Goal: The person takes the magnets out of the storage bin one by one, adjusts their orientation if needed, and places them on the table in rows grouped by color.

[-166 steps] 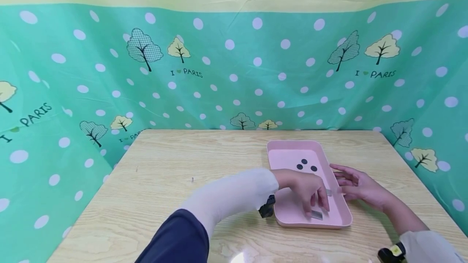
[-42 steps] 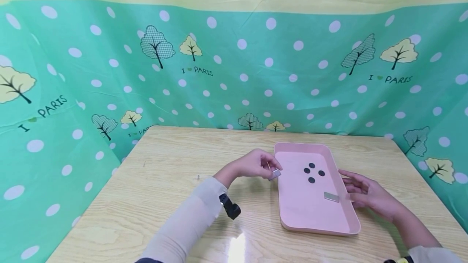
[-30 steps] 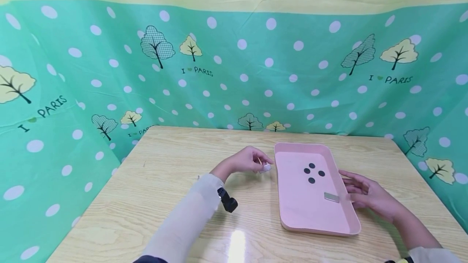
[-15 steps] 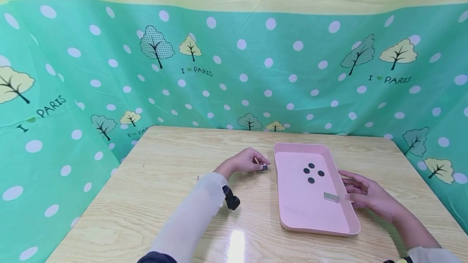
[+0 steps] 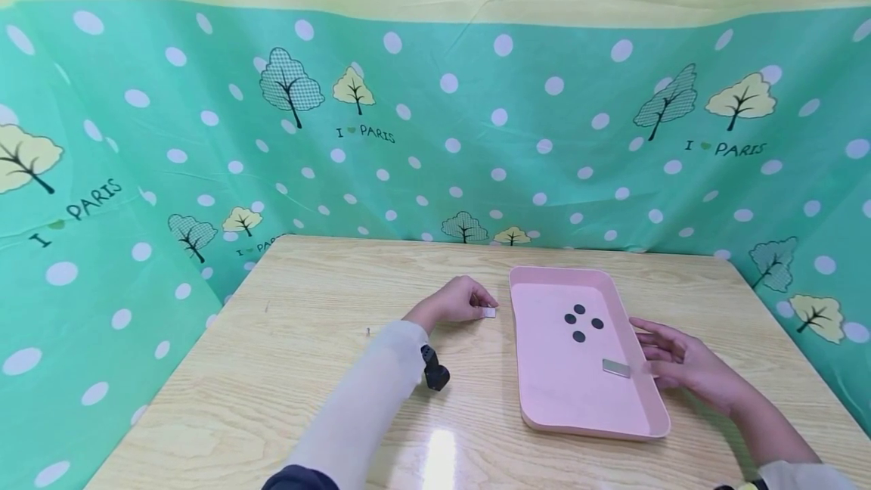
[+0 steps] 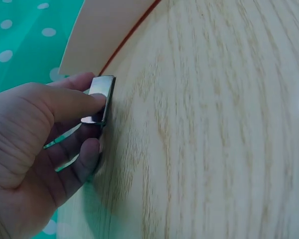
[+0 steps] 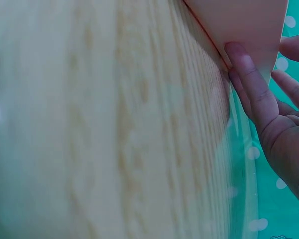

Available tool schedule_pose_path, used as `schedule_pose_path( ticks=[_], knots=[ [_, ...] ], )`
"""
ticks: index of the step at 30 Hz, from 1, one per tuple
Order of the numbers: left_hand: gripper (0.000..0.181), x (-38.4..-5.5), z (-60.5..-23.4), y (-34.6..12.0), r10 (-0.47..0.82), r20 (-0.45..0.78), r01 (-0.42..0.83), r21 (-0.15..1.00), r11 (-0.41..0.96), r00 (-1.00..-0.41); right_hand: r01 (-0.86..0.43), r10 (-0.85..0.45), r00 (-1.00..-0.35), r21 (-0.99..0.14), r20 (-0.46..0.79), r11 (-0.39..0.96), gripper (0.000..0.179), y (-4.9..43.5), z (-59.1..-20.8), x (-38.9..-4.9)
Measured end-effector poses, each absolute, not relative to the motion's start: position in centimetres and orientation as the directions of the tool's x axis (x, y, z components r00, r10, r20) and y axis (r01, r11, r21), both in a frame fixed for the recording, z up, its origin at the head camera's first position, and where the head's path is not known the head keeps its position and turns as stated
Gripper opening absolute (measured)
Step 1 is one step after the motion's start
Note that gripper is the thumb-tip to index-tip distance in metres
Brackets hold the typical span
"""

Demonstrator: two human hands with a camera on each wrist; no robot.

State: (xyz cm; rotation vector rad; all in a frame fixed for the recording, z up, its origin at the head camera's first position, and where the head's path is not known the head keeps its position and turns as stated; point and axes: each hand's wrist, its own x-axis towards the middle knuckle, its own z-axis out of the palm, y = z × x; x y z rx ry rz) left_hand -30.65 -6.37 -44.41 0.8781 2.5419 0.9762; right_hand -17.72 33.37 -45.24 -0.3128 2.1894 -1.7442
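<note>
Beside the tray's left wall, my left hand (image 5: 454, 301) pinches a small shiny silver rectangular block (image 6: 101, 90) between thumb and fingers, low over the table or touching it. I cannot tell which. In the left wrist view the thumb lies across its bright face. The pink tray (image 5: 565, 418) holds several black round discs (image 5: 579, 336) and another flat silver rectangular block (image 5: 616, 367) near its right wall. My right hand (image 5: 694, 365) rests its fingers against the outside of that right wall, fingers loosely bent, without gripping. In the right wrist view a fingertip presses on the pink wall.
The wooden table (image 5: 306, 369) reaches back to a green dotted curtain (image 5: 408, 134). A tiny dark mark or bit (image 5: 368, 332) is on the table left of my left hand. Light glares off the front of the tabletop.
My left hand has taken a silver block from inside the tray, moved left over the rim and lowered it beside the tray. Another black disc now shows in the tray. My right hand stays at the wall.
</note>
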Motion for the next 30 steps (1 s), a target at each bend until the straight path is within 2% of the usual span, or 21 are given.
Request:
schedule_pose_path(
  ticks=[6, 14, 25, 30],
  knots=[
    [0.027, -30.75, -44.38, -6.18, 0.606, -0.029, 0.459, 0.625, 0.631, -0.795, 0.006, -0.395, -0.915, -0.979, -0.087, 0.203, 0.064, 33.40, -45.29, -17.70],
    [0.020, -31.21, -45.02, -5.94, 0.593, -0.009, 0.489, 0.555, 0.673, -0.806, -0.005, -0.416, -0.907, -0.983, -0.073, 0.182, 0.061, 33.48, -45.32, -17.65],
    [0.016, -30.97, -45.21, -6.05, 0.593, 0.046, 0.507, 0.575, 0.643, -0.804, 0.028, -0.376, -0.920, -0.976, -0.110, 0.216, 0.066, 33.40, -45.22, -17.62],
    [0.017, -30.81, -44.88, -6.11, 0.568, 0.045, 0.464, 0.630, 0.622, -0.822, 0.024, -0.383, -0.918, -0.977, -0.106, 0.214, 0.065, 33.38, -45.17, -17.62]
  ],
)
